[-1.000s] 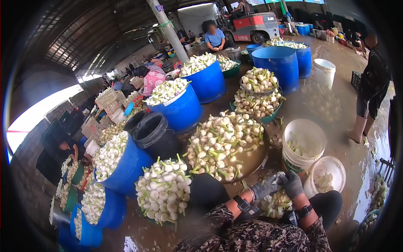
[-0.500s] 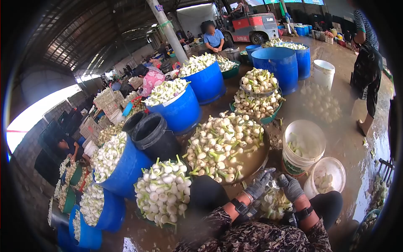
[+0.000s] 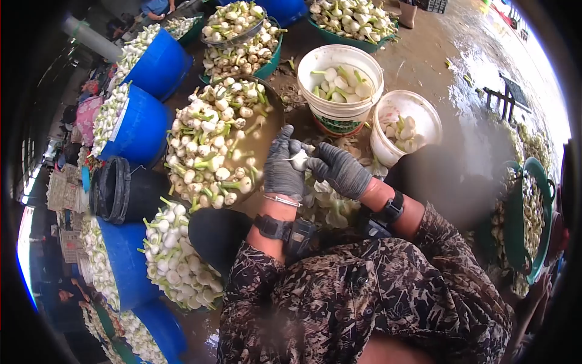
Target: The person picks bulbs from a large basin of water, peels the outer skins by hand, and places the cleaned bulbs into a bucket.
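A small white garlic bulb (image 3: 299, 160) sits between my two hands, which both wear grey gloves. My left hand (image 3: 284, 167) is closed around the bulb's left side. The thumb and fingers of my right hand (image 3: 341, 171) press on the bulb from the right. Just left of my hands, a wide round basin (image 3: 277, 109) holds brownish water and many garlic bulbs with cut green stems (image 3: 209, 142). Below my hands, between my knees, lies a heap of pale garlic peelings (image 3: 330, 206).
Beyond my hands stand a white bucket (image 3: 339, 112) with some bulbs and a smaller white bucket (image 3: 388, 136) with peeled garlic. Blue tubs (image 3: 142, 124) of garlic and a black bucket (image 3: 142, 191) line the left. A green tub (image 3: 539, 242) stands far right.
The view has tipped down and turned right. My hands, earlier apart above the peelings, have come together, and a garlic bulb now shows between them.
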### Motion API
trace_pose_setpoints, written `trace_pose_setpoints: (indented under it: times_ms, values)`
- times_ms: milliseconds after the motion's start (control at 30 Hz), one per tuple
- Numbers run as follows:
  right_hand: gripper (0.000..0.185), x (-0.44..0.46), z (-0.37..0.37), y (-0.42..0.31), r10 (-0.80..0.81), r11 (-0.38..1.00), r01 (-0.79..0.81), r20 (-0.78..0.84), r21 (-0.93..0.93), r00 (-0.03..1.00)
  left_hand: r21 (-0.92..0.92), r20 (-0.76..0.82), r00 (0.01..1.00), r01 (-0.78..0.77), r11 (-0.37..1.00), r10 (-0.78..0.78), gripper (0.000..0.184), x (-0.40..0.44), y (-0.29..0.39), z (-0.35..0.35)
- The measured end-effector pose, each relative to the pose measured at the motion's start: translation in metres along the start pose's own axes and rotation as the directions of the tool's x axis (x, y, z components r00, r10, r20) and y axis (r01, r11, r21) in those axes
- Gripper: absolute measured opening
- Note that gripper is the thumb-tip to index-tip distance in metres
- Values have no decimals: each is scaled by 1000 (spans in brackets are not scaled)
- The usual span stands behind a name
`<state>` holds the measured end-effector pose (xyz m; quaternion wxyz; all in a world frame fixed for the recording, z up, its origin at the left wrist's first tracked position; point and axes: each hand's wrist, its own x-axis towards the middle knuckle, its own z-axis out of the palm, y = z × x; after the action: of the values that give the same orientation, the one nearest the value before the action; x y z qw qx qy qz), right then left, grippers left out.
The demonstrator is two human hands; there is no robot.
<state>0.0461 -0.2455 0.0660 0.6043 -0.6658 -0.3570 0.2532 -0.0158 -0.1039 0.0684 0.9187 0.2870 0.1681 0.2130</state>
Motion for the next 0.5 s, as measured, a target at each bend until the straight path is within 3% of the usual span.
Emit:
trace_pose_setpoints:
  times_ms: [67, 133, 167, 200, 233, 267, 333, 400, 433, 467, 500]
  values:
    - [21, 0, -1, 1, -168, 967, 141, -115, -212, 979, -41, -81, 995, -69, 997, 66, 26, 7, 11, 1]
    - [20, 2, -4, -1, -196, 953, 155, -140, -261, 971, -26, -125, 991, -53, 998, 49, 28, 25, 22, -16]
    - [19, 3, -6, -1, -224, 936, 168, -156, -309, 962, 107, -91, 995, -26, 994, 36, 34, 16, 22, -21]
    - [19, 5, -7, 0, -218, 937, 160, -161, -311, 963, 105, -91, 995, -18, 994, 28, 34, 11, 20, -15]
    - [20, 6, -7, 2, -225, 925, 158, -161, -345, 961, 558, 120, 974, -227, 798, 193, 38, 7, 15, -11]
    - [21, 8, -6, 4, -233, 911, 159, -157, -380, 960, 813, 379, 897, -441, 380, 228, 43, 3, 11, -8]
    - [20, 10, -7, 3, -217, 899, 146, -132, -413, 967, 799, 599, 763, -590, -115, 244, 39, -1, 9, -6]
    - [20, 11, -8, 2, -201, 869, 141, -78, -475, 976, 788, 332, 934, -352, 505, 132, 29, 3, 9, -12]
    - [19, 12, -8, 6, -189, 851, 131, -64, -509, 980, 877, 104, 980, -170, 450, 168, 21, 4, 17, -5]
    - [19, 12, -7, 6, -180, 851, 123, -62, -511, 982, 728, -13, 985, -110, 676, 173, 20, 14, 22, -14]
    - [18, 13, -6, 6, -205, 844, 138, -74, -518, 976, 736, -34, 965, -152, 660, 260, 20, 27, 29, -29]
